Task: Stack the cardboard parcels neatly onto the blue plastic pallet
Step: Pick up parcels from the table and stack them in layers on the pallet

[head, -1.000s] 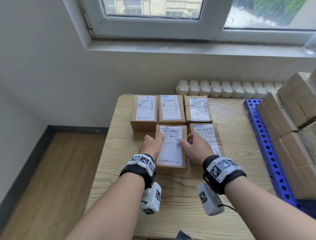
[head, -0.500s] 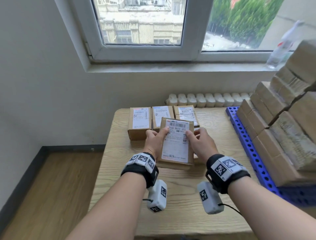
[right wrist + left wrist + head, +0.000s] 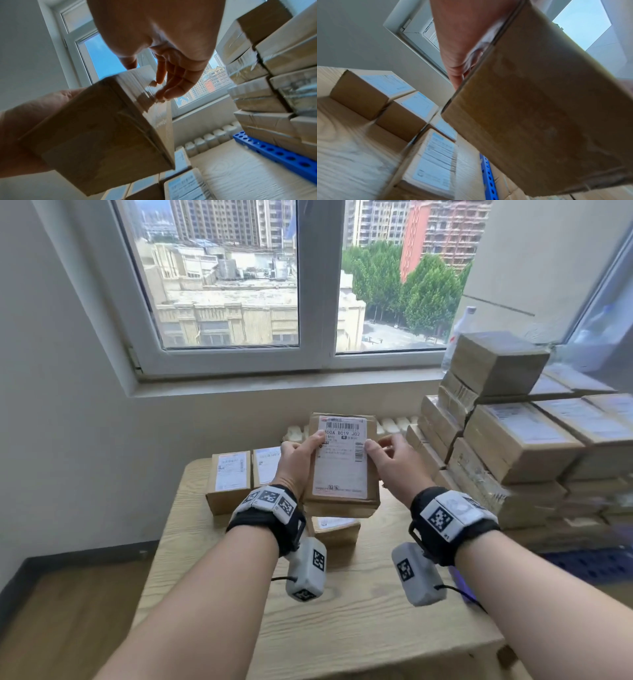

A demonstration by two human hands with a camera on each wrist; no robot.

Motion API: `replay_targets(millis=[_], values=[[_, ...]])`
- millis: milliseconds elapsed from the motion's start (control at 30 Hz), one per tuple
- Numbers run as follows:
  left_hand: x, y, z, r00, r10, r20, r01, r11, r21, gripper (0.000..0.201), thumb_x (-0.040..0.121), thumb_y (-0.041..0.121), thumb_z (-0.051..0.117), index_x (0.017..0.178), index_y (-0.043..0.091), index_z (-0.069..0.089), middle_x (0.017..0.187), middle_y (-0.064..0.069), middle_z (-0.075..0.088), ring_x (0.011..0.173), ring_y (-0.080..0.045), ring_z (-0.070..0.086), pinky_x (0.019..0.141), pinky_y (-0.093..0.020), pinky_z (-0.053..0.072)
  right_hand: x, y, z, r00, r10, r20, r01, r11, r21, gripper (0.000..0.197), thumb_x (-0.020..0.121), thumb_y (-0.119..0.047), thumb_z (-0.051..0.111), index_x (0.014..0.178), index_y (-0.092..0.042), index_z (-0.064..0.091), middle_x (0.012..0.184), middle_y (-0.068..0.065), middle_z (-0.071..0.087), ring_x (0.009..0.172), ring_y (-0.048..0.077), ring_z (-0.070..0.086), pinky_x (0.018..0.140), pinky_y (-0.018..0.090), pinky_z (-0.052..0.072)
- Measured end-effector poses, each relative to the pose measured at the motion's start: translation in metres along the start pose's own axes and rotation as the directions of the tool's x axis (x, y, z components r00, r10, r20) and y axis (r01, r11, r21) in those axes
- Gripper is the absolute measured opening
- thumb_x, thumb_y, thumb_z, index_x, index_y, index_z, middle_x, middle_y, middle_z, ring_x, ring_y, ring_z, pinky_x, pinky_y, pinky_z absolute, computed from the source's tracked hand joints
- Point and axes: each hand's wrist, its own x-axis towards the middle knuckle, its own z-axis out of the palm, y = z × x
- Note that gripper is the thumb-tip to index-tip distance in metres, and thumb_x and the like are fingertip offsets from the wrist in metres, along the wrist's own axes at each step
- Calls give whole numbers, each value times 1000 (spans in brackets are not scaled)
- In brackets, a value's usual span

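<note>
A cardboard parcel (image 3: 342, 470) with a white shipping label is in the air above the wooden table (image 3: 342, 618). My left hand (image 3: 299, 455) grips its left side, thumb on the label; the left wrist view shows the parcel's brown underside (image 3: 539, 121). My right hand (image 3: 388, 451) pinches its right edge, thumb on top and fingertips (image 3: 163, 93) on the taped side. The blue pallet (image 3: 274, 152) lies at the right and carries a tall stack of parcels (image 3: 513, 440). Other parcels (image 3: 227, 477) lie on the table below.
One more parcel (image 3: 337, 529) sits directly under the held one. A plastic bottle (image 3: 459, 333) stands on the windowsill behind the stack. A white radiator (image 3: 394, 424) runs along the wall behind the table. The window and wall close off the far side.
Both hands have lifted the labelled parcel off the table to about chest height. The head view has tilted up, showing the window and the top of the stack.
</note>
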Motion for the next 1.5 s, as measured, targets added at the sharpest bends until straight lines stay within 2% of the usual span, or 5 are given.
replay_targets(millis=[233, 433, 800, 967, 1500], values=[[-47, 14, 64, 992, 78, 102, -69, 994, -89, 47, 97, 35, 55, 122, -4, 63, 113, -24, 68, 92, -33, 67, 65, -31, 61, -28, 15, -71, 997, -15, 71, 1, 983, 184, 66, 94, -55, 48, 146, -16, 35, 131, 5, 57, 110, 19, 60, 97, 42, 50], [-93, 21, 134, 982, 158, 103, -151, 986, -74, 59, 84, 44, 64, 116, -4, 66, 116, -27, 68, 100, -41, 68, 88, -48, 57, -50, 27, -147, 993, -50, 105, 16, 952, 306, 77, 87, -57, 53, 147, -14, 33, 130, 9, 58, 110, 22, 62, 95, 45, 53], [-132, 35, 263, 957, 244, 157, -249, 968, 15, 82, 62, 46, 61, 130, 0, 51, 115, -20, 64, 84, -26, 64, 44, -22, 48, -51, 63, -279, 995, -79, -69, 98, 929, 358, 103, 60, -79, 50, 141, -16, 44, 126, 6, 61, 112, 23, 60, 99, 47, 49], [-111, 44, 316, 942, 303, 148, -309, 951, 22, 93, 51, 54, 67, 123, -2, 54, 117, -24, 66, 104, -39, 67, 87, -48, 56, -35, 77, -321, 987, -131, -92, 157, 903, 401, 62, 75, -56, 49, 123, -19, 60, 110, 4, 70, 102, 23, 66, 90, 43, 53], [23, 98, 457, 852, 407, 329, -496, 829, 258, 49, 95, 40, 55, 119, -3, 57, 101, -12, 68, 76, -19, 65, 53, -21, 49, 126, 96, -416, 988, -79, -136, 133, 879, 459, 33, 89, -38, 52, 106, -11, 62, 89, 8, 66, 75, 19, 62, 58, 25, 48]])
